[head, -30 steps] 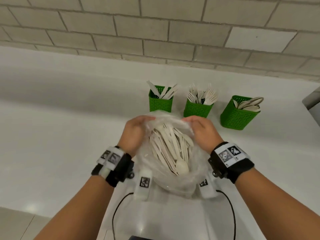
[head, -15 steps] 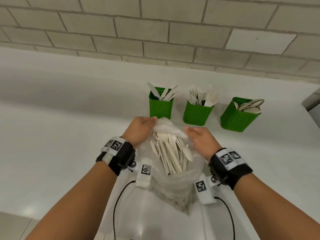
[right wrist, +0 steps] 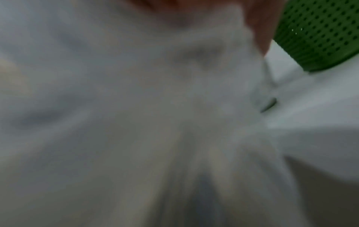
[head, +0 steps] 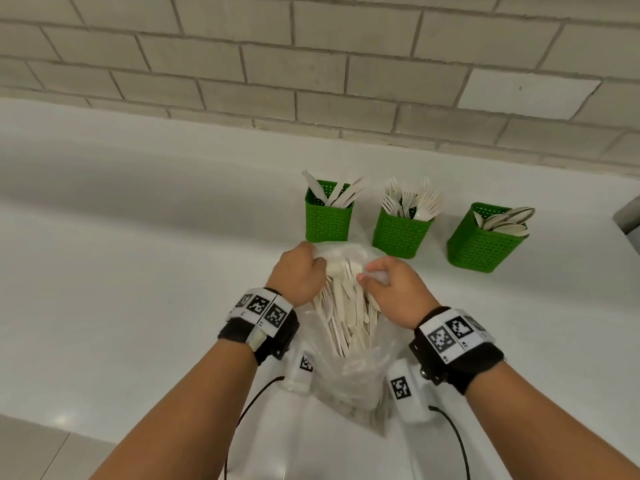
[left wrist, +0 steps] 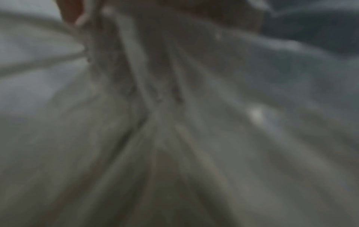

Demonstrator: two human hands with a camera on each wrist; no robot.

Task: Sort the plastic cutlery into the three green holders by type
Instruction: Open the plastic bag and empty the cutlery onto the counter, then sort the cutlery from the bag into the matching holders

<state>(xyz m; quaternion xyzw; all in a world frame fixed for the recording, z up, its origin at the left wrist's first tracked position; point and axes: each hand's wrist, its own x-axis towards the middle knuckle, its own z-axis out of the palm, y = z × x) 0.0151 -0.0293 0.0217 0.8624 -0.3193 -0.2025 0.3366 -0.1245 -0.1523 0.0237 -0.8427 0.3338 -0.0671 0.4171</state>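
A pale brick wall (head: 311, 64) rises behind a long white worktop (head: 121, 271). On the worktop, in front of the person, lies a clear plastic bag (head: 349, 372) stuffed with cream-coloured plastic cutlery (head: 343, 306), its open mouth facing the wall. Beyond the bag, three green perforated holders stand in a row. The left holder (head: 327, 221) has knives standing in it, the middle holder (head: 400, 233) has forks with tines up, and the right holder (head: 479, 245), set a little apart and tilted in this view, has spoons. The bag's mouth reaches almost to the left and middle holders. The left hand (head: 299, 277) grips the left edge of the bag's mouth with curled fingers. The right hand (head: 396, 292) pinches a bunch of the bag's plastic at the right edge of the mouth. Each wrist wears a black band (head: 457, 351) with black-and-white square markers. Both wrist views are blurred, showing only crumpled plastic up close, plus a corner of a green holder in the right one.
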